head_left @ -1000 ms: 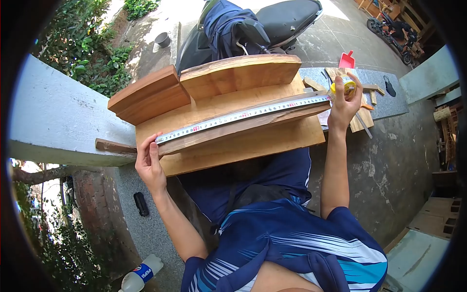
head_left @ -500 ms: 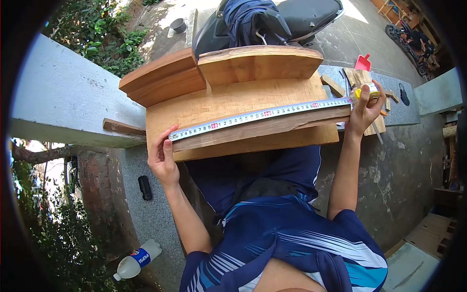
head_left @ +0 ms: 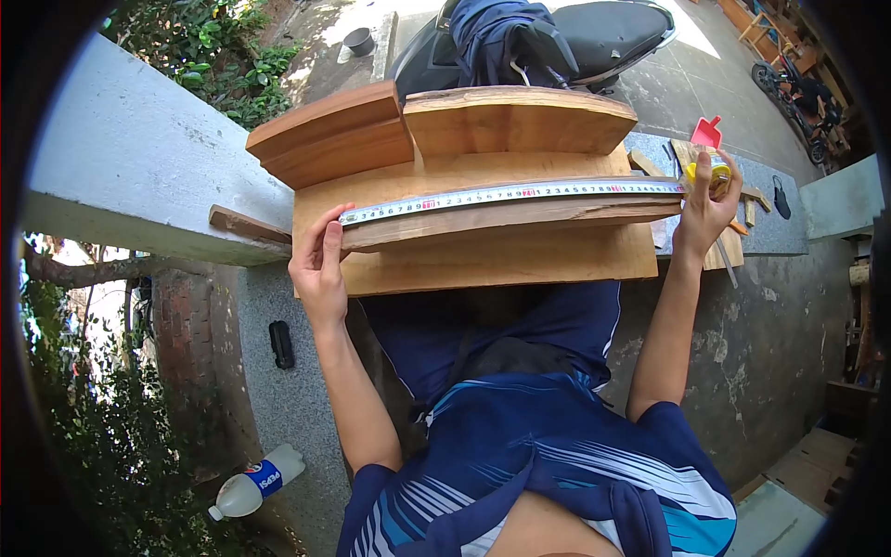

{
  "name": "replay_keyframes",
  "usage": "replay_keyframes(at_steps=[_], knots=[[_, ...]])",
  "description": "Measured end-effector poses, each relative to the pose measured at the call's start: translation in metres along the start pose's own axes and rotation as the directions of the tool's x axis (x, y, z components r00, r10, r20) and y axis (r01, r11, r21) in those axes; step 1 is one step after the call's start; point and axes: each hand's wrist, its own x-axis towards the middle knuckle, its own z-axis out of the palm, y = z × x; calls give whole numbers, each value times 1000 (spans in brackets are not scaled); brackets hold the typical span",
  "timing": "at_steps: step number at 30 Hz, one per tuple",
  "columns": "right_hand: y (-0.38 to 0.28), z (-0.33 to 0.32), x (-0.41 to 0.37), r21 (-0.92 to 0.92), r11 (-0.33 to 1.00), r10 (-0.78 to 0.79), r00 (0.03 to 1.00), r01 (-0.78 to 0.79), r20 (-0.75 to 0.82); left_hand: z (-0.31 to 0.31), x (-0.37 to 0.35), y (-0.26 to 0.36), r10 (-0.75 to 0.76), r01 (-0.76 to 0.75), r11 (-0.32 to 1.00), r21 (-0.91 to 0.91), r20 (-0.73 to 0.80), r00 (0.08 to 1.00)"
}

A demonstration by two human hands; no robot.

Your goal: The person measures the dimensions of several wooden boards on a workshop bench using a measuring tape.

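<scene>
A tape measure with a yellow-edged case is in my right hand, closed around it. Its extended blade runs along the top of a long wooden piece with a rough edge. My left hand pinches the free end of the blade at the left end of that piece, thumb in front. Under the piece lies a wide wooden board, above my lap. Two thick wood blocks, a reddish one and a paler one, stand on the board's far side.
A motorbike is parked ahead. On the right, a stone bench holds wood scraps and a red dustpan. A white pillar rises at left. A Pepsi bottle and a black object rest on the left ledge.
The wooden piece and the stretched tape sit slightly higher and further right in view, along with both hands. The surroundings have shifted right too. Both hands keep their grip.
</scene>
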Motion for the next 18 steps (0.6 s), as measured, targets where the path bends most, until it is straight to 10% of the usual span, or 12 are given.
replay_keyframes(at_steps=[18], knots=[[0,-4,-10,-49,990,-134,990,132,-42,-3,-8,-4,47,-46,998,-43,20,999]])
